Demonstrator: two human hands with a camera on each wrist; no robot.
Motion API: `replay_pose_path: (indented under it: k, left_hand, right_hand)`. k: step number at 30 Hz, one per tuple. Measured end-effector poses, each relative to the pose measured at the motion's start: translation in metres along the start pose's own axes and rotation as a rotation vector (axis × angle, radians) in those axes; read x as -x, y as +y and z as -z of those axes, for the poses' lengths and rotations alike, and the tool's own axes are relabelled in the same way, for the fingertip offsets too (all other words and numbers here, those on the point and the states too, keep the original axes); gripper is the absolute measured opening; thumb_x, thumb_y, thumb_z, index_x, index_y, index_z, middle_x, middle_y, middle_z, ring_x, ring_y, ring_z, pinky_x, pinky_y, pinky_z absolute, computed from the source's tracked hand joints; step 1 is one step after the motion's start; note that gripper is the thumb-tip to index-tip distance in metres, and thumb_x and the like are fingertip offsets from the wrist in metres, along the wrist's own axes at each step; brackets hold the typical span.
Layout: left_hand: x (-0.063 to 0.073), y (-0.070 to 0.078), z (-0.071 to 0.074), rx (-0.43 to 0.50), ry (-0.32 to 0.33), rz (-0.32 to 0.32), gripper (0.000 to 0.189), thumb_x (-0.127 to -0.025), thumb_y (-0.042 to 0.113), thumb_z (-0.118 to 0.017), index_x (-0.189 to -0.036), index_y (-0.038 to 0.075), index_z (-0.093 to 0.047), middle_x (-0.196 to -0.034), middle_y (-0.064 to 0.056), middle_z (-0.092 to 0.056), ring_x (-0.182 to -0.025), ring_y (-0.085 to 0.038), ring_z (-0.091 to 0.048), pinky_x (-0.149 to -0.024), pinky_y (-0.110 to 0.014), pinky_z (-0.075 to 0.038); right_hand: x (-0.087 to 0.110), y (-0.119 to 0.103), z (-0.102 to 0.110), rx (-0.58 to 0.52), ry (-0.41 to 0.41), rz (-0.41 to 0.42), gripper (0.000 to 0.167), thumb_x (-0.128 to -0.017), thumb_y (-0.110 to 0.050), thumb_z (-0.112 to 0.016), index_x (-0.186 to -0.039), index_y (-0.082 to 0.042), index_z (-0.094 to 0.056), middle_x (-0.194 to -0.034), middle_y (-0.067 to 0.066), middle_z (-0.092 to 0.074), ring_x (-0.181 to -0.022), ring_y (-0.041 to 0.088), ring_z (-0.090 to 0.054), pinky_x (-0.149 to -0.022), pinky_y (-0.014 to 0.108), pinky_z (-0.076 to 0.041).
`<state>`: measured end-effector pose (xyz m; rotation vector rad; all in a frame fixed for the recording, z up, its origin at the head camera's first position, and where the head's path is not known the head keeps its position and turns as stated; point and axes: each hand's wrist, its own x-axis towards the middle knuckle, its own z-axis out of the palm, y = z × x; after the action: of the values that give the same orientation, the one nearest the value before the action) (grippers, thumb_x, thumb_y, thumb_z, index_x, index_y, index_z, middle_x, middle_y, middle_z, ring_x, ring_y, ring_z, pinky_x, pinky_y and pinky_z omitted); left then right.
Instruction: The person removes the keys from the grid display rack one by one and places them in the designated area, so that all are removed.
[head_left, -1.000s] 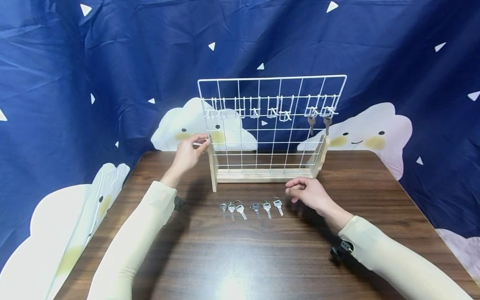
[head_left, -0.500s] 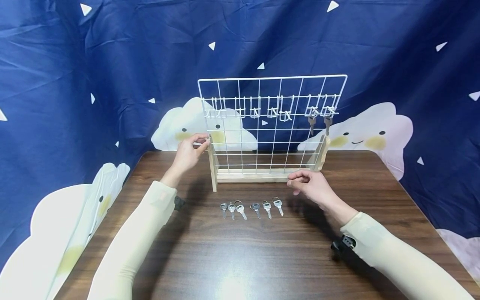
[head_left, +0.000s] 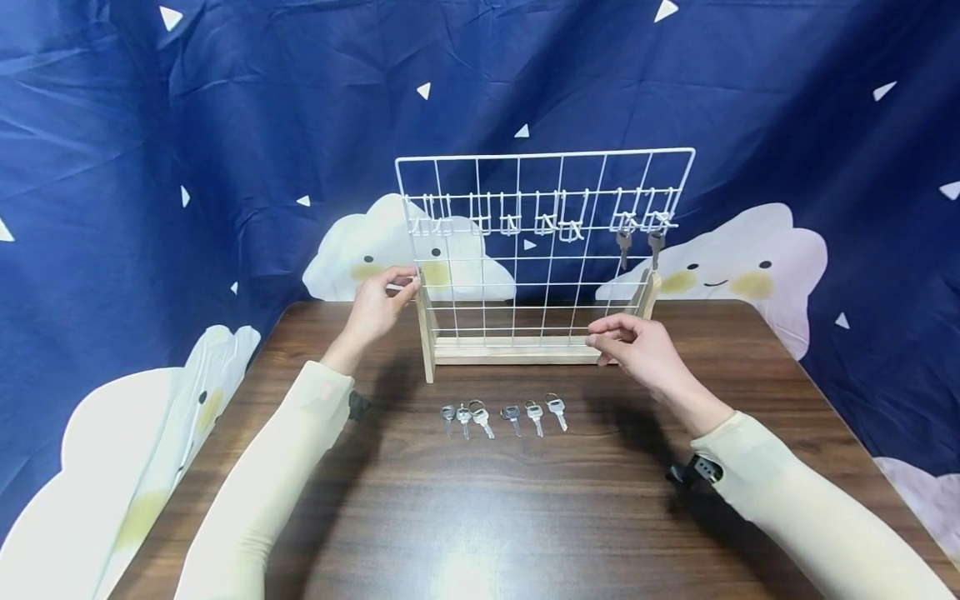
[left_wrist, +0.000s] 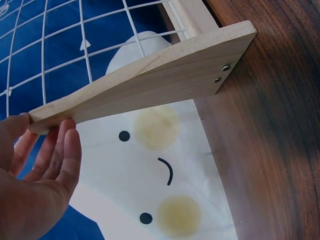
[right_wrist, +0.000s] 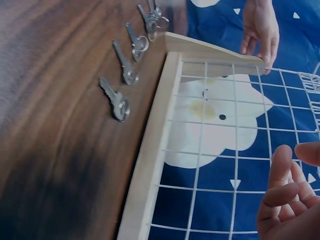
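Note:
My left hand [head_left: 377,305] pinches the upper end of the wooden side panel [left_wrist: 155,77] of a key rack, thumb on one face and fingers on the other. The rack carries a white wire grid [head_left: 544,156] with several hooks along its upper part. Two keys hang at its right end, one key [head_left: 623,247] beside another key [head_left: 657,247]. My right hand [head_left: 637,347] hovers in front of the grid's lower right, fingers loosely bent. In the right wrist view its thumb and fingertips stand apart, nothing between them.
Several keys with rings lie in a row on the brown table [head_left: 420,500], the rightmost key [head_left: 556,407] nearest my right hand. A wooden base bar [head_left: 525,354] joins the rack's sides. Behind hangs a blue cloth [head_left: 285,108] with clouds and triangles.
My right hand has risen from beside the row of keys, up and slightly right, to before the grid. The left hand keeps its hold on the side panel.

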<state>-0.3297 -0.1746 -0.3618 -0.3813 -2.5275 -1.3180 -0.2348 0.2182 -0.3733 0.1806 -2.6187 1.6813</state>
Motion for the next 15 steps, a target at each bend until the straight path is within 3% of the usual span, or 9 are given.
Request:
replay_pose_path:
  k: [6,15]
  left_hand:
    - [0.0,0.0,0.0,0.002,0.0,-0.004,0.03,-0.098,0.021,-0.065,-0.124,0.007,-0.067,-0.113,-0.018,-0.074,-0.098,-0.033,-0.074,-0.084,-0.039,-0.063]
    - [0.0,0.001,0.001,0.01,-0.006,0.0,0.031,-0.098,0.021,-0.066,-0.125,0.007,-0.067,-0.111,-0.018,-0.074,-0.096,-0.034,-0.074,-0.083,-0.04,-0.063]
  right_hand:
    - [-0.002,-0.011,0.008,-0.005,0.039,0.044,0.024,-0.094,-0.021,-0.069,-0.112,-0.004,-0.065,-0.078,-0.022,-0.071,-0.066,0.008,-0.069,-0.045,0.02,-0.045]
    - [-0.005,-0.021,0.018,-0.046,0.119,0.117,0.012,-0.093,-0.022,-0.072,-0.103,-0.016,-0.07,-0.075,-0.02,-0.072,-0.064,0.007,-0.07,-0.044,0.02,-0.045]
